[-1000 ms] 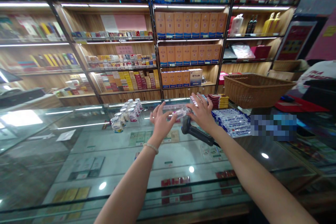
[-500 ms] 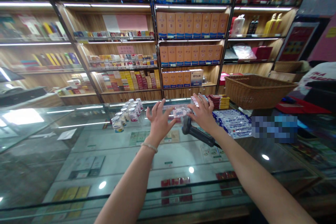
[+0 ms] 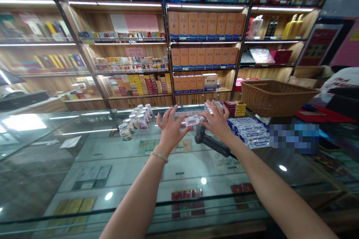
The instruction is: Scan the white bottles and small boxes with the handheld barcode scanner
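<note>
A small clear bottle with a pink and white label (image 3: 192,121) lies sideways between my two hands, above the glass counter. The thumb and fingertips of my left hand (image 3: 169,129) pinch its left end. My right hand (image 3: 217,121) grips the other end with thumb and index finger, the remaining fingers raised. Just below the bottle, a dark handheld barcode scanner (image 3: 213,145) points up toward it, its cable running behind my right forearm. Several small lidded jars (image 3: 142,121) stand in rows to the left of my left hand.
Blue-and-white packets (image 3: 249,131) and red-and-yellow packs (image 3: 235,108) sit right of my right hand. Behind them stands a wicker basket (image 3: 277,99). Boxed goods lie under the glass counter top (image 3: 131,170). Shelves of orange boxes (image 3: 206,26) rise behind. A person's white sleeve (image 3: 340,82) shows far right.
</note>
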The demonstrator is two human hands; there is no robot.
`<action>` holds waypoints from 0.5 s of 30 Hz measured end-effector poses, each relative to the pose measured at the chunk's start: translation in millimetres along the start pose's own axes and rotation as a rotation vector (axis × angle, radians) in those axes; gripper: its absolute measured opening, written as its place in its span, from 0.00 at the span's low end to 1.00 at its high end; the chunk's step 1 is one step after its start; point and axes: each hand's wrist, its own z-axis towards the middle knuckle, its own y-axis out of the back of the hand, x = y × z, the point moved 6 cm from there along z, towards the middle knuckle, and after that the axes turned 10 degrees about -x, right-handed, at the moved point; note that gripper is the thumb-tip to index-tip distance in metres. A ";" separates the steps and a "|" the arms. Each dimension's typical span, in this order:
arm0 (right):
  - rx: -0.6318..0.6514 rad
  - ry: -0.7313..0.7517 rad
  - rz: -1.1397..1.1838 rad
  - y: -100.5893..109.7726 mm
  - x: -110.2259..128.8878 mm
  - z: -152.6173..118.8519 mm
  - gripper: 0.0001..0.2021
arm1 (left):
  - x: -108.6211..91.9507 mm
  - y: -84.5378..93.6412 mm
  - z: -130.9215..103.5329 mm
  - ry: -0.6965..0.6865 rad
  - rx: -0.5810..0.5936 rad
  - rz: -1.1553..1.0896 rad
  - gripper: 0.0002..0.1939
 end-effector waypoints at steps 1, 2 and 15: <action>0.011 -0.003 0.003 -0.1 -0.1 -0.1 0.15 | -0.4 0.1 0.0 0.001 0.007 -0.002 0.20; 0.023 -0.005 0.005 -0.3 -0.2 -0.2 0.15 | -0.6 0.1 -0.1 0.002 0.014 -0.005 0.20; 0.072 -0.018 0.031 1.3 -0.5 0.1 0.15 | 1.1 -4.5 -1.2 0.000 0.033 -0.016 0.21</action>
